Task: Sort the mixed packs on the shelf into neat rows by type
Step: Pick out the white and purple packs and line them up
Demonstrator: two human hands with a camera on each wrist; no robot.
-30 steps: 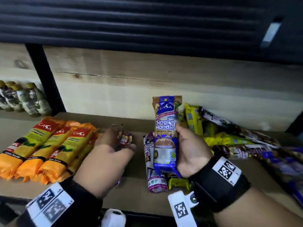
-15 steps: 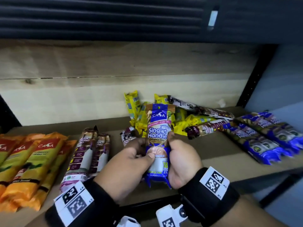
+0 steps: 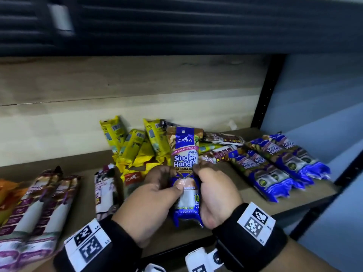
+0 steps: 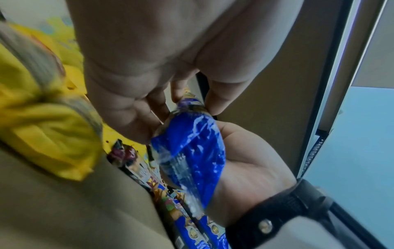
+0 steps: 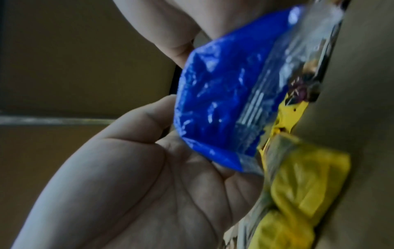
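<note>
A blue Singlet Handle garbage-bag pack (image 3: 185,163) stands upright above the shelf front, held between both hands. My left hand (image 3: 157,190) pinches its left side, thumb across the front. My right hand (image 3: 213,190) grips its right edge. The left wrist view shows the pack's blue back (image 4: 192,151) against my right palm; the right wrist view shows it (image 5: 217,101) between thumb and fingers. Behind it lies a jumble of yellow packs (image 3: 137,148) and brown-purple packs (image 3: 222,138). A row of matching blue packs (image 3: 275,163) lies to the right.
Purple-and-white packs (image 3: 37,209) lie in a row at the left, one more (image 3: 106,189) near the middle, an orange pack (image 3: 5,189) at the far left edge. The wooden shelf board (image 3: 261,203) ends at a black upright post (image 3: 263,95) on the right.
The view has swung right along the shelf. My left hand came off the purple packs and joined the right on the blue pack, which now sits nearer the row of blue packs.
</note>
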